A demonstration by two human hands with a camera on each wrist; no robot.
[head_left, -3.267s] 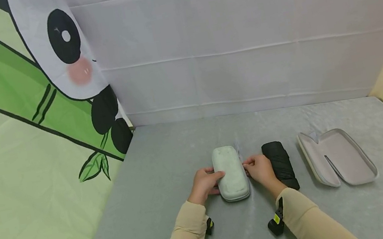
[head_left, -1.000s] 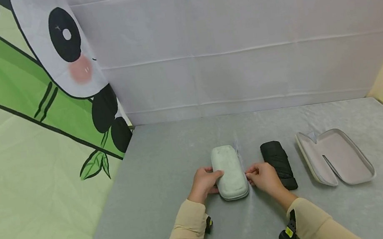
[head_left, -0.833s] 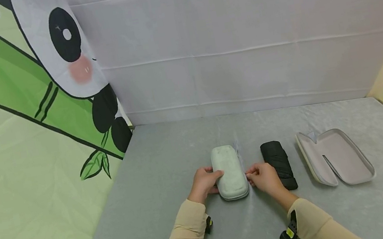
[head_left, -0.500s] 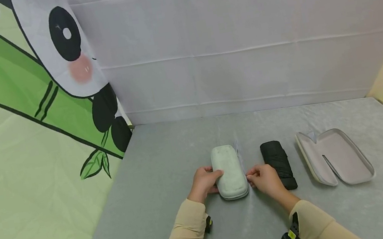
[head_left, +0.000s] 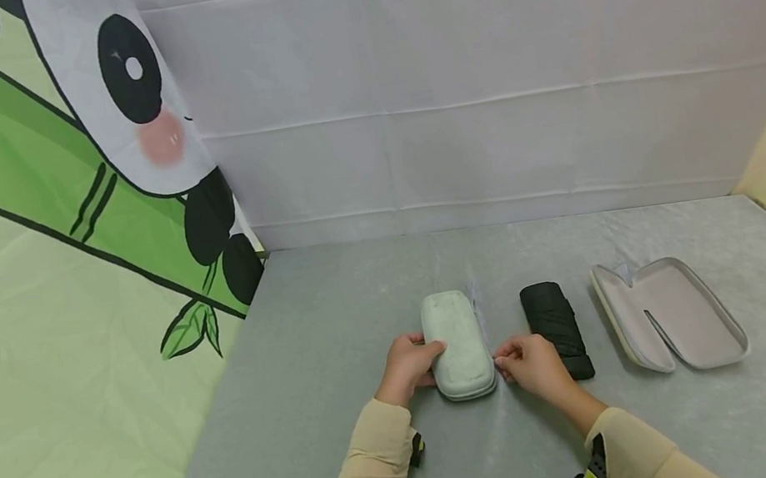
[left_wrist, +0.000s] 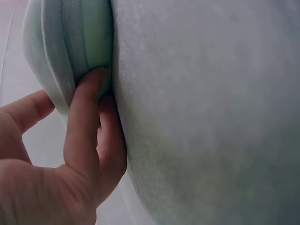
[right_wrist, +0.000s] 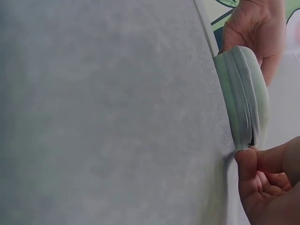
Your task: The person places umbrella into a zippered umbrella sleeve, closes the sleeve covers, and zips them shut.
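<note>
A pale mint zip-up case (head_left: pixel 457 345) lies on the grey table, long side pointing away from me. My left hand (head_left: pixel 408 368) grips its left side, thumb on the lid and fingers against the lower side, as the left wrist view shows. At the near part of the right side, my right hand (head_left: pixel 535 366) pinches the zipper pull (right_wrist: pixel 252 147) between thumb and forefinger; the pull itself is mostly covered. In the right wrist view a small dark gap shows in the zip right by those fingertips, while the seam along the near end looks closed.
A black folded umbrella (head_left: pixel 558 332) lies just right of my right hand. Farther right rests an opened grey-beige case (head_left: pixel 695 313) with two spread halves. A white cloth wall (head_left: pixel 479 87) stands behind the table (head_left: pixel 347 296).
My right hand has slid toward me along the case's right side, its forearm drawing back to the lower right. The left hand keeps its grip and the case stays nearly in place.
</note>
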